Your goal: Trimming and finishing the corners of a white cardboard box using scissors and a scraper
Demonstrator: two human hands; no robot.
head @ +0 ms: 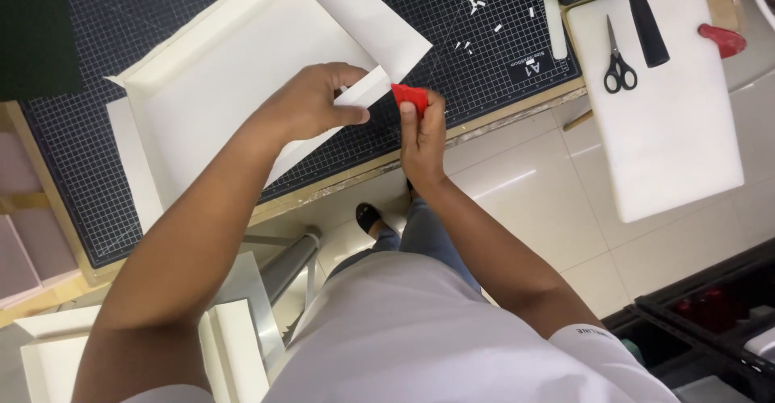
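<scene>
Left hand (311,100) pinches white flap (365,90), slanting up-right; right hand (421,129) grips red tool (409,96).

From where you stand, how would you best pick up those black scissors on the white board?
Probably by the two loop handles of the scissors, coming from above: they lie flat on the white board, blades pointing away, handles nearest the person and free of the neighbouring black tool.

A shallow white card tray (234,88) lies tilted on the table's near left, side flaps unfolded; one narrow near-right flap is lifted. A small red tool (410,96) touches that flap's right end.
</scene>
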